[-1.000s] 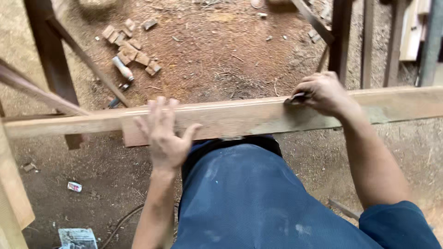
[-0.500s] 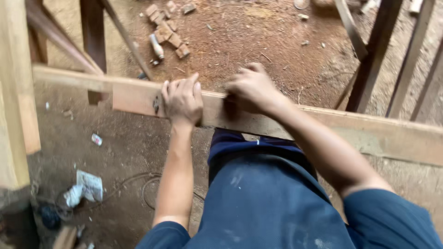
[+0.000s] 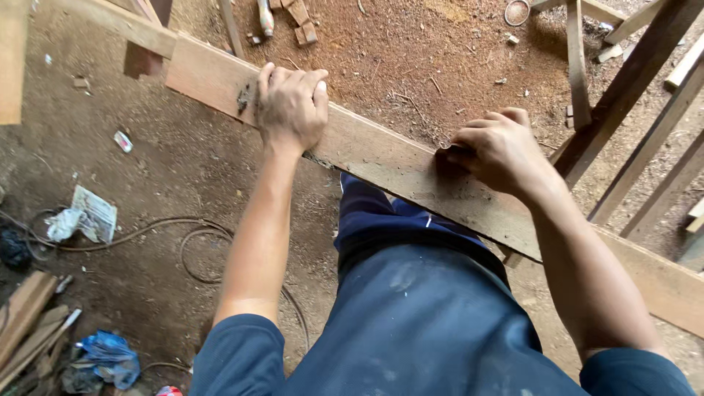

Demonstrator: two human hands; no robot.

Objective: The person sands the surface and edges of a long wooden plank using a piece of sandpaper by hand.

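**woodnoob:** Head cam, what are the fingers (image 3: 290, 77) doing?

**sawdust_dan:** Left hand (image 3: 291, 106) is curled over the far edge of the long wooden plank (image 3: 381, 158), gripping it near a dark knot. Right hand (image 3: 501, 150) is closed on something small and dark pressed against the plank face; can't tell what. The plank runs diagonally across a wooden frame, above the dirt floor (image 3: 147, 176).

**woodnoob:** Any containers?

**sawdust_dan:** Just a small round tin lid thing (image 3: 517, 12) on the floor, contents too small to tell. Also wood offcuts (image 3: 301, 22), a cable (image 3: 191, 242), crumpled paper (image 3: 88, 216).

**woodnoob:** Changed from earlier?

**sawdust_dan:** Yep, hands were nearly touching half a second ago; now they're well apart, right hand further down the plank.
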